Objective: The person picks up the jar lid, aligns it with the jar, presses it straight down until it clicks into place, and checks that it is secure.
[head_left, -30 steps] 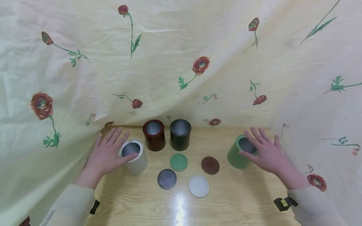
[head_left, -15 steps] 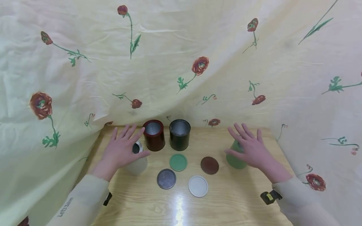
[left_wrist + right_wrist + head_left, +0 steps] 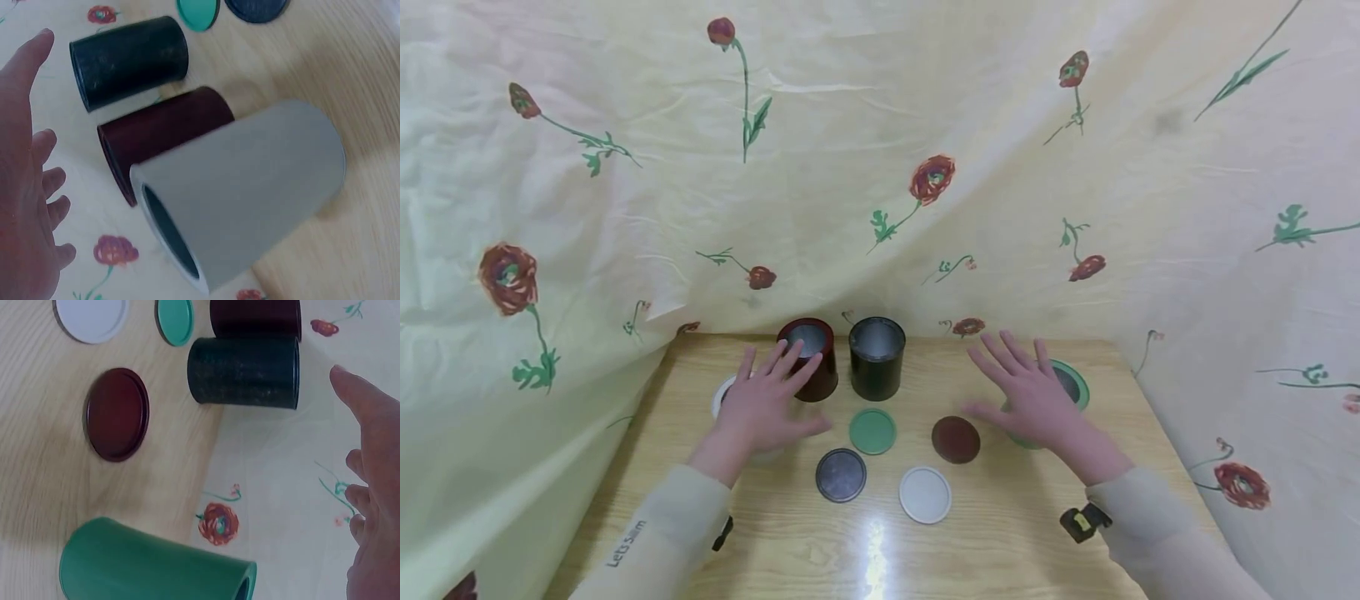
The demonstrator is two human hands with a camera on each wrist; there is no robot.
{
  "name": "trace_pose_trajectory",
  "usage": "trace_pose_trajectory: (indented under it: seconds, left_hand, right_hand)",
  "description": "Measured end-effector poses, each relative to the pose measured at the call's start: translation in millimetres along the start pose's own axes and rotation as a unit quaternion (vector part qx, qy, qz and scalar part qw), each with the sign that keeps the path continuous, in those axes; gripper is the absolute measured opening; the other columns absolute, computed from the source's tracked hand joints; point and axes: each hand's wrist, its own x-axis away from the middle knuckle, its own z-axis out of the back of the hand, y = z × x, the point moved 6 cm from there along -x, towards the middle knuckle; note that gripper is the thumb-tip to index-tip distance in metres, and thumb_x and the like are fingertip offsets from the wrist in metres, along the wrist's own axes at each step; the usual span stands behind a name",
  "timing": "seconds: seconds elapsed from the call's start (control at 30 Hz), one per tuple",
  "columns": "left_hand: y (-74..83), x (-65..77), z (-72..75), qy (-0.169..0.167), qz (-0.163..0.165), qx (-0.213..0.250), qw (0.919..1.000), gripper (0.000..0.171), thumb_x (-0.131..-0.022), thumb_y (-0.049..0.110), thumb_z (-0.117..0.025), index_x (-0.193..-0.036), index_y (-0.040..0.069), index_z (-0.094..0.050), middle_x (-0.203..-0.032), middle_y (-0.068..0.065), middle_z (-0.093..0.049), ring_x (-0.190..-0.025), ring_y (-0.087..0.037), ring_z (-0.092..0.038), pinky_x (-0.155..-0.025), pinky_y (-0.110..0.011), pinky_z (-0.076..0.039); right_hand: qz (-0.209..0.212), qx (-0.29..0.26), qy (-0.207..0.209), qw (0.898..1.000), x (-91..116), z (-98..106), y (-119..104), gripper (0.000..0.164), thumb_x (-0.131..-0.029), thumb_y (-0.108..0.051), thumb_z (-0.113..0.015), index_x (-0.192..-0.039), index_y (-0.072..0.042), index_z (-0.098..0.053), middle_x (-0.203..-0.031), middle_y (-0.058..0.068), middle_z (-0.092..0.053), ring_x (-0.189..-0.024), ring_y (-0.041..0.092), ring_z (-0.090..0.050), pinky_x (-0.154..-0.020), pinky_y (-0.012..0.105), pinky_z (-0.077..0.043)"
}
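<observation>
wood-grained table [image 3: 985, 550], hollow cylinders [image 3: 877, 375], discs [image 3: 872, 431], hands [image 3: 760, 410]

"What do I have on the head view?"
"I see the left hand [image 3: 758, 412], fingers spread, partly hiding a white cylindrical canister [image 3: 718, 399] and a glossy dark red cylindrical canister [image 3: 823, 381]."
"And the right hand [image 3: 1037, 402]?"
"Spread too, I see, partly hiding a green cylindrical canister [image 3: 1082, 388]. A glossy black cylindrical canister [image 3: 877, 377] stands beside the dark red one, behind a flat round green lid [image 3: 872, 431]."
</observation>
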Motion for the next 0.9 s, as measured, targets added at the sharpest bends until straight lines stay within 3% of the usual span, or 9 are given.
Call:
trace_pose_trajectory:
  seconds: [0.43, 0.67, 0.9]
  left_hand:
    - [27.4, -7.9, -29.0, 0.006, -0.048, -0.024, 0.9986, 0.096, -0.091, 0.078, -0.063, -0.168, 0.026, -0.039, -0.176, -0.009, -0.028, -0.164, -0.034, -0.021, -0.131, -0.065, -0.008]
    - [31.5, -8.9, -46.7, -0.017, -0.045, -0.049, 0.9976, 0.095, -0.092, 0.080, -0.059, -0.169, 0.029, -0.037, -0.177, -0.007, -0.026, -0.164, -0.031, -0.020, -0.131, -0.064, -0.009]
    - [30.0, -11.7, -61.1, -0.015, -0.052, -0.081, 0.9953, 0.091, -0.093, 0.078, -0.059, -0.167, 0.028, -0.040, -0.175, -0.007, -0.032, -0.163, -0.031, -0.025, -0.131, -0.062, -0.014]
  right_hand:
    - [0.016, 0.001, -0.006, 1.000, 2, -25, -28, 0.087, -0.095, -0.057, -0.075, -0.162, -0.010, -0.047, -0.171, 0.019, -0.036, -0.160, 0.046, -0.023, -0.127, 0.072, -0.008]
    - [0.022, -0.010, -0.018, 1.000, 3, -42, -36, 0.086, -0.095, -0.053, -0.076, -0.163, -0.009, -0.046, -0.171, 0.018, -0.036, -0.162, 0.044, -0.021, -0.127, 0.073, -0.009]
    - [0.025, -0.022, -0.019, 0.999, 2, -58, -40, 0.086, -0.094, -0.052, -0.078, -0.162, -0.009, -0.048, -0.170, 0.019, -0.036, -0.161, 0.044, -0.022, -0.127, 0.072, -0.010]
